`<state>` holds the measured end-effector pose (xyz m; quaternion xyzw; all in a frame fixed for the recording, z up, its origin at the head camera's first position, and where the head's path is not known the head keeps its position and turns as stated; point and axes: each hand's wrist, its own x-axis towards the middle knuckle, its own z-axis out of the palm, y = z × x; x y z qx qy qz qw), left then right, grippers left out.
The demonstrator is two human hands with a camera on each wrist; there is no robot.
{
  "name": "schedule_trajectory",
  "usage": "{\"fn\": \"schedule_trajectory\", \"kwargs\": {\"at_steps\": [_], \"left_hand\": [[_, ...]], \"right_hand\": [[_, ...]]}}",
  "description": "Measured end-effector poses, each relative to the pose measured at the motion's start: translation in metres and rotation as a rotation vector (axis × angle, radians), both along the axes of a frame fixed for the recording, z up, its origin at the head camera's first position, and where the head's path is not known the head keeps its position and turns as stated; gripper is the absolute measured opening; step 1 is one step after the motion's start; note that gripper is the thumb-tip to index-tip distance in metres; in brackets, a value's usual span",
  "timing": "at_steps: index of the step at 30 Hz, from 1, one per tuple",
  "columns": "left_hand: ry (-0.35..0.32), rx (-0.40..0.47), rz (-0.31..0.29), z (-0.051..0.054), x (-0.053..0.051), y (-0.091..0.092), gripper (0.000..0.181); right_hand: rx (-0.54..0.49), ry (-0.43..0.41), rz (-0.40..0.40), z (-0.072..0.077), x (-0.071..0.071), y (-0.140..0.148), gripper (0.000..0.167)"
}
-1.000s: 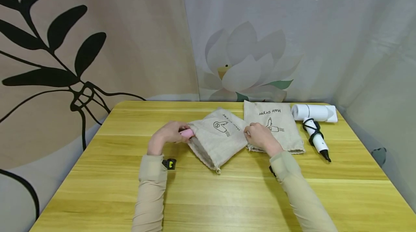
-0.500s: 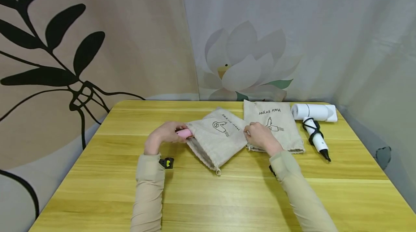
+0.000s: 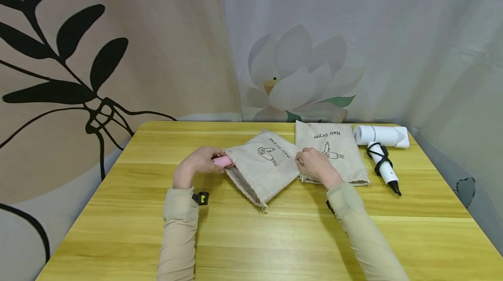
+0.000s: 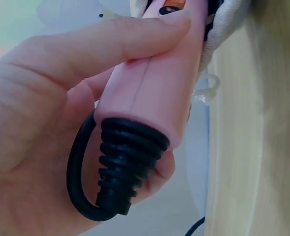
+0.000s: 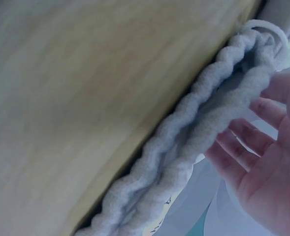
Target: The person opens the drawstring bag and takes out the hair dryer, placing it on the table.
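Note:
A pink hair dryer (image 3: 222, 161) lies mostly inside a beige drawstring bag (image 3: 261, 165) printed "Hair Dryer"; its handle sticks out of the bag's mouth. My left hand (image 3: 199, 163) grips that handle. In the left wrist view the thumb presses near the switch, and the black cord sleeve (image 4: 130, 160) with its bent cord shows beside the palm. My right hand (image 3: 315, 165) pinches the far corner of the same bag; its fingertips are partly hidden. In the right wrist view, the gathered mouth of a second bag (image 5: 184, 132) passes before the fingers.
The second drawstring bag (image 3: 338, 141) lies flat behind my right hand, also printed "Hair Dryer". To its right sits a white hair dryer (image 3: 379, 136), black cord wound round its handle. Everything rests on a wooden table (image 3: 251, 246) backed by a patterned curtain (image 3: 188, 45).
My left hand has shifted slightly left with the pink handle, and the bag's mouth has moved a little with it. The right hand keeps its hold on the corner.

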<state>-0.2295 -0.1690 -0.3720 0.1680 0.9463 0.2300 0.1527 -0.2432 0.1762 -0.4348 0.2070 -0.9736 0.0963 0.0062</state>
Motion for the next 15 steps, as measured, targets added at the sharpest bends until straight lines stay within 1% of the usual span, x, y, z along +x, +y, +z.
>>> {"fn": "schedule_trajectory", "kwargs": {"at_steps": [4, 6, 9, 11, 15], "left_hand": [[0.032, -0.015, 0.019, -0.0039, -0.0021, 0.0029, 0.046], [0.037, -0.02, 0.036, -0.0042, -0.0016, 0.0045, 0.047], [0.055, -0.045, 0.044, -0.0042, -0.0013, 0.0074, 0.048], [0.069, -0.065, 0.047, -0.0056, -0.0021, 0.0091, 0.049], [0.113, -0.123, 0.044, -0.0088, -0.004, 0.0106, 0.048]], "right_hand": [[0.003, 0.006, 0.003, 0.0012, 0.0013, -0.0002, 0.02], [0.0, 0.003, 0.006, 0.0016, 0.0012, -0.0001, 0.019], [-0.011, 0.006, -0.01, 0.002, -0.0006, -0.0006, 0.019], [-0.034, 0.015, -0.027, 0.0035, -0.0024, -0.0021, 0.02], [-0.099, 0.06, -0.044, 0.0083, -0.0065, -0.0088, 0.024]]}}
